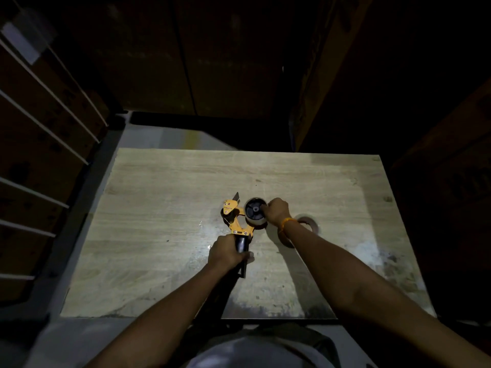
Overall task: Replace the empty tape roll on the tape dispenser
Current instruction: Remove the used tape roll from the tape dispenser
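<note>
An orange tape dispenser [235, 220] lies on its side on the wooden table [164, 208]. My left hand [225, 252] grips its black handle. A tape roll [255, 211] sits on the dispenser's black hub, its thin pale rim showing around the wheel. My right hand [276, 210] rests against the roll's right side, fingers curled on its edge and reaching toward the hub. A second roll, brown [309, 224], lies flat on the table just right of my right wrist, partly hidden by my forearm.
Stacked cardboard boxes [47, 128] with white straps stand to the left of the table. More dark boxes [438, 155] stand behind and to the right. The table surface is scuffed near its front right.
</note>
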